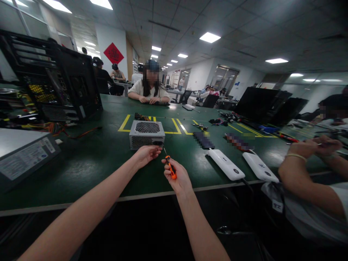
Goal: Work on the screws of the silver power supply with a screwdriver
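The person's right hand (pixel 178 175) was closed around an orange-and-black screwdriver (pixel 171 168), its shaft pointing toward eleven o'clock, near a grey power supply (pixel 146 133) standing there. The left hand (pixel 147 156), half-curled, was beside the power supply's lower front; its grip could not be told. A black computer case (pixel 59 79) stood at ten o'clock.

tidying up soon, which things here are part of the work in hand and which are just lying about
In hand:
- orange-and-black screwdriver, held by the right hand
- gray power supply, left hand at its near edge

Apparently just lying about:
- two white devices
- black computer case
- labelled metal box
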The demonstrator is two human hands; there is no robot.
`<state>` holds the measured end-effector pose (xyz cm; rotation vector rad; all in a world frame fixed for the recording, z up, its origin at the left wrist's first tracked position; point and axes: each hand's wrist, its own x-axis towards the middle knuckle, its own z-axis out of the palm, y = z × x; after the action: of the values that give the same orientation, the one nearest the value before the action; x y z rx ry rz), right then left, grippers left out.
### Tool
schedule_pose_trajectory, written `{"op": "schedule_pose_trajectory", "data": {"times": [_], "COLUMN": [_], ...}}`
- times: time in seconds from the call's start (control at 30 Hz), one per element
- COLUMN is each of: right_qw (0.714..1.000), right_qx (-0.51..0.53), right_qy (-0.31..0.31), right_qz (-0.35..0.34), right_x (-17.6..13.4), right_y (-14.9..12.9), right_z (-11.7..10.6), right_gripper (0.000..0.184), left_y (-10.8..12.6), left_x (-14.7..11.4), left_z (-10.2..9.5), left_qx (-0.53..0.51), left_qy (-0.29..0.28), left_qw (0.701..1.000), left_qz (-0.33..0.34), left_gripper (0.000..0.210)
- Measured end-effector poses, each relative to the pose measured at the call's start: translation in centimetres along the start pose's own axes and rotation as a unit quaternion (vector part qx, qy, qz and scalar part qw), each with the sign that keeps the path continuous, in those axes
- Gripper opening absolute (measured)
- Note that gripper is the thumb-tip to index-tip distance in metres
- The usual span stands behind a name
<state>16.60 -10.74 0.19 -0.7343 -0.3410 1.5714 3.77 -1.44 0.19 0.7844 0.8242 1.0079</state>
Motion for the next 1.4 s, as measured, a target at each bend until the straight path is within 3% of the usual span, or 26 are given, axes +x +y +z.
{"op": "schedule_pose_trajectory", "data": {"times": [0.17,0.23,0.27,0.33,0.4,0.43,0.5,0.6,0.83,1.0,1.17,1.27,1.4], "right_qw": [1.0,1.0,1.0,1.0,0.999,0.999,0.998,0.996,1.0,0.998,0.999,0.999,0.999], "right_qx": [0.002,0.005,0.005,0.007,0.014,0.019,0.03,0.044,0.006,-0.017,-0.001,0.027,0.028], "right_qy": [0.001,0.002,0.002,0.002,0.002,0.001,0.0,-0.004,0.014,0.038,0.047,0.034,0.026], "right_qz": [0.012,0.018,0.02,0.024,0.033,0.04,0.058,0.079,-0.003,-0.047,-0.006,0.031,0.016], "right_x": [0.1,0.1,0.0,-0.1,-0.3,-0.4,-0.5,-0.6,0.2,0.3,0.0,-0.3,-0.3], "right_y": [-0.1,-0.1,-0.2,-0.3,-0.4,-0.4,-0.5,-0.5,0.6,1.2,0.8,0.6,0.6], "right_z": [0.1,0.2,0.2,0.3,0.5,0.6,0.7,0.8,0.5,0.5,1.0,1.2,1.3], "right_gripper": [0.004,0.006,0.007,0.007,0.008,0.009,0.011,0.011,0.005,0.011,0.017,0.011,0.007], "left_y": [-0.3,-0.4,-0.4,-0.1,0.4,0.6,1.1,1.3,1.0,1.0,0.8,0.8,0.8], "left_x": [-0.1,-0.3,-0.4,-0.5,-0.6,-0.5,-0.2,0.4,0.8,0.9,1.0,1.0,0.9], "left_z": [0.1,0.0,-0.1,-0.4,-0.7,-0.8,-1.0,-1.2,-1.3,-1.3,-1.3,-1.4,-1.4], "left_qx": [0.057,0.155,0.223,0.373,0.5,0.551,0.63,0.692,0.701,0.718,0.741,0.733,0.718], "left_qy": [0.006,0.035,0.055,0.094,0.107,0.102,0.078,0.05,0.076,0.085,0.091,0.089,0.079], "left_qw": [0.998,0.985,0.964,0.873,0.738,0.675,0.58,0.512,0.5,0.471,0.434,0.449,0.475], "left_qz": [0.017,0.073,0.134,0.299,0.44,0.48,0.51,0.507,0.503,0.506,0.504,0.503,0.503], "left_gripper": [0.011,0.013,0.014,0.017,0.021,0.024,0.028,0.031,0.02,0.021,0.024,0.024,0.024]}}
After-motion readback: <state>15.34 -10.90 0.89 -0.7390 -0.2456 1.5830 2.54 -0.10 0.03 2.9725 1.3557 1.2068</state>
